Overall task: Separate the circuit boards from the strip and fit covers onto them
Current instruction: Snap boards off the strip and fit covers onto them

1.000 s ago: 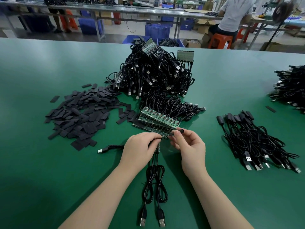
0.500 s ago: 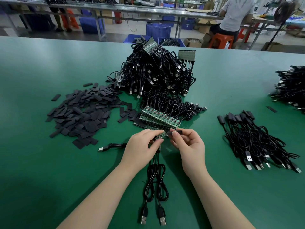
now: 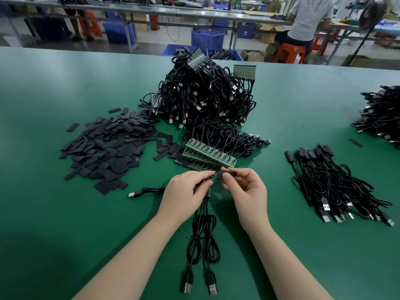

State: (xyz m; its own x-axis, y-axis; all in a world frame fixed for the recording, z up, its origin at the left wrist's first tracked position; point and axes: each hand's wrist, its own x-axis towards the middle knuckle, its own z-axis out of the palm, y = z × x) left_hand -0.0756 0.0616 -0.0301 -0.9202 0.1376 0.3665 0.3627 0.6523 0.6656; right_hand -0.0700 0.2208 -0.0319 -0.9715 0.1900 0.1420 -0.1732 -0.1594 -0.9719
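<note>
Two hands work a cover at the near end of the boards.

The right hand (image 3: 249,191) pinches a black cover (image 3: 228,173); the left hand (image 3: 184,194) curls around a small board (image 3: 213,176) beside the strip (image 3: 208,153) on the green table (image 3: 65,213).

Beyond the far edge of the green work table (image 3: 65,213), a seated person in a grey shirt (image 3: 309,16) occupies an orange stool (image 3: 290,53) at another long bench (image 3: 151,9). Blue plastic crates (image 3: 206,41) and open cardboard boxes (image 3: 253,55) stand on the floor between the benches.
</note>
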